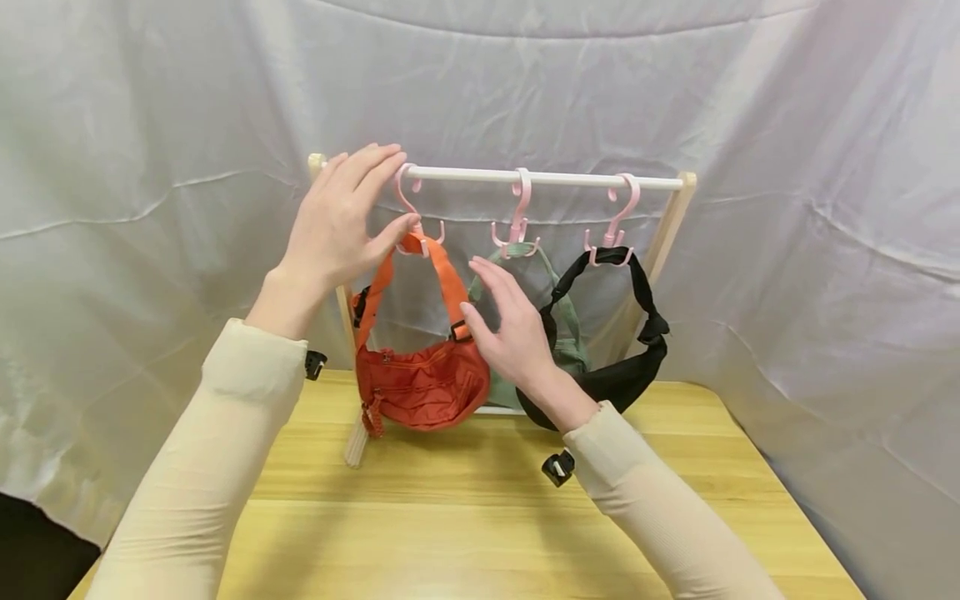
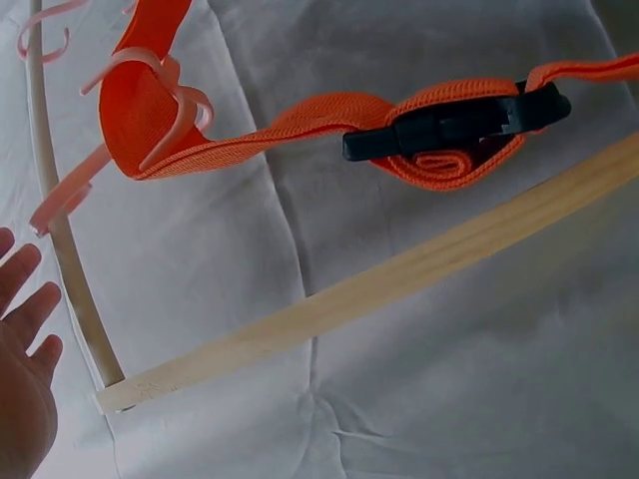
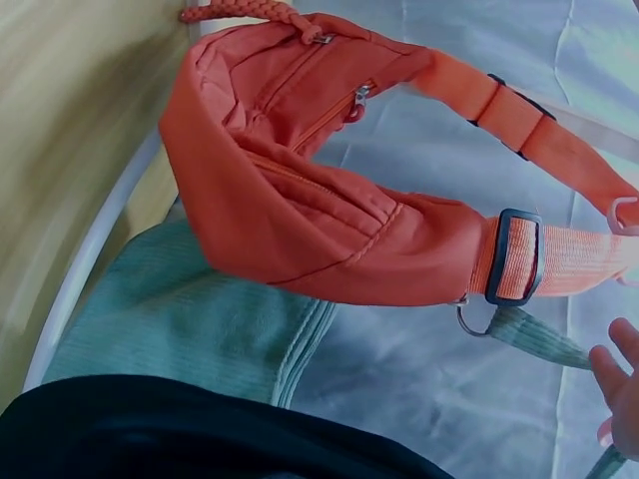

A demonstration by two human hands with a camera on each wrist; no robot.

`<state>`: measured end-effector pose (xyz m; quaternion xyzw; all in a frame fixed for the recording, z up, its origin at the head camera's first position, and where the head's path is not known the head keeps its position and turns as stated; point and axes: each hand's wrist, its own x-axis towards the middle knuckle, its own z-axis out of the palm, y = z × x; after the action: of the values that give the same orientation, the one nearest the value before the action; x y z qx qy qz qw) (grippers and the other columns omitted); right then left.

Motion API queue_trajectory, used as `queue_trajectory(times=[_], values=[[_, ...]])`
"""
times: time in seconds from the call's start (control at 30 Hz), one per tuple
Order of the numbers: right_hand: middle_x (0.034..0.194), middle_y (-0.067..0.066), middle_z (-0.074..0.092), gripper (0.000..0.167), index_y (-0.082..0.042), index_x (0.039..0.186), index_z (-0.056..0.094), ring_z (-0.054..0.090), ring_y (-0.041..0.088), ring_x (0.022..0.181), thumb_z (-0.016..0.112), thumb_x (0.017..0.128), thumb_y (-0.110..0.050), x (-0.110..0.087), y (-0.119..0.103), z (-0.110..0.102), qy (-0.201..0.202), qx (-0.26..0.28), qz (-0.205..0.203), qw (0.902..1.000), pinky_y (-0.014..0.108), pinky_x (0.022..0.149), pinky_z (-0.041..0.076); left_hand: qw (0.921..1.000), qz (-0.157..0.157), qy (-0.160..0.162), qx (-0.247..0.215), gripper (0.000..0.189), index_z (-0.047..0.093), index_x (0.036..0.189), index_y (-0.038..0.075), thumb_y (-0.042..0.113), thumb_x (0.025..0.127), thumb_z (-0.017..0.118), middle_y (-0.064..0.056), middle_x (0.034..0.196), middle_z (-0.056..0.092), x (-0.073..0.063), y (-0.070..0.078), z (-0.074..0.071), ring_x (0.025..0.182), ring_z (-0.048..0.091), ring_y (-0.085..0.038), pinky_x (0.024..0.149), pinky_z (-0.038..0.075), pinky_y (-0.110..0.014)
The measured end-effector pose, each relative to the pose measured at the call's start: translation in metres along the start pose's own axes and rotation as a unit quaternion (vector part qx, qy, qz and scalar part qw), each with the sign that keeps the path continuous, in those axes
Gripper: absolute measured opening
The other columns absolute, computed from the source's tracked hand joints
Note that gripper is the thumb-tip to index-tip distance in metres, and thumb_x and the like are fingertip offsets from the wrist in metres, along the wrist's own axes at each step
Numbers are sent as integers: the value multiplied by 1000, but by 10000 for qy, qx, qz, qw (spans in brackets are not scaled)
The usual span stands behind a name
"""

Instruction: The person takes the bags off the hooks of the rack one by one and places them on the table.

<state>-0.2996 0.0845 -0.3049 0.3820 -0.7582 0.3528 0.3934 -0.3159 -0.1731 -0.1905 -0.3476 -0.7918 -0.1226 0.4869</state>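
Note:
A red waist bag (image 1: pixel 423 392) hangs by its orange strap (image 1: pixel 447 283) from the leftmost pink hook (image 1: pixel 406 193). My left hand (image 1: pixel 336 218) is beside that hook at rod height, fingers extended and nothing held. The left wrist view shows the strap looped over the hook prongs and its black buckle (image 2: pixel 459 130). In front of the bags, close to the red bag's right side, my right hand (image 1: pixel 513 329) has its fingers loosely extended and holds nothing. Behind it hangs a green corduroy bag (image 3: pixel 200 299), partly hidden. At the right a black bag (image 1: pixel 633 375) hangs from the third hook.
A white rod (image 1: pixel 570 178) between wooden posts (image 1: pixel 670 225) carries the three pink hooks. The rack stands on a wood-grain table (image 1: pixel 420 533). Grey cloth (image 1: pixel 480 92) hangs behind and at both sides.

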Motion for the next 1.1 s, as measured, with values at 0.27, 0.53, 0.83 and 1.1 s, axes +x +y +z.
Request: queue_trajectory(times=[0.27, 0.53, 0.83, 1.1], values=[[152, 15, 53, 52, -1, 148, 53, 55, 27, 134, 69, 101, -14, 12, 3, 15, -38, 226, 96, 9997, 42, 112, 46, 9993, -79, -320, 183, 58, 55, 149, 6, 27, 98, 72, -13, 152, 56, 6, -9, 1, 146, 44, -34, 126, 24, -52], [150, 15, 55, 54, -1, 149, 52, 60, 30, 127, 69, 100, -15, 22, 6, 28, -39, 251, 226, 9994, 42, 106, 50, 9990, -150, -384, 145, 56, 56, 149, 9, 28, 99, 73, -12, 149, 59, 4, -15, 7, 147, 45, -33, 126, 21, -53], [146, 16, 57, 55, -2, 149, 52, 63, 27, 120, 70, 98, -11, 27, 10, 38, 7, 419, 445, 9981, 39, 101, 53, 9990, -106, 271, -339, 47, 64, 142, 9, 13, 96, 76, -11, 137, 68, 4, -16, 19, 134, 57, -32, 122, 28, -55], [146, 15, 58, 48, -7, 149, 56, 58, 27, 131, 67, 102, -13, 30, 14, 46, 42, 306, 441, 9985, 39, 108, 49, 9964, -34, 668, -514, 44, 67, 135, 6, 7, 92, 77, -10, 129, 72, 3, -16, 22, 118, 62, -31, 112, 35, -53]])
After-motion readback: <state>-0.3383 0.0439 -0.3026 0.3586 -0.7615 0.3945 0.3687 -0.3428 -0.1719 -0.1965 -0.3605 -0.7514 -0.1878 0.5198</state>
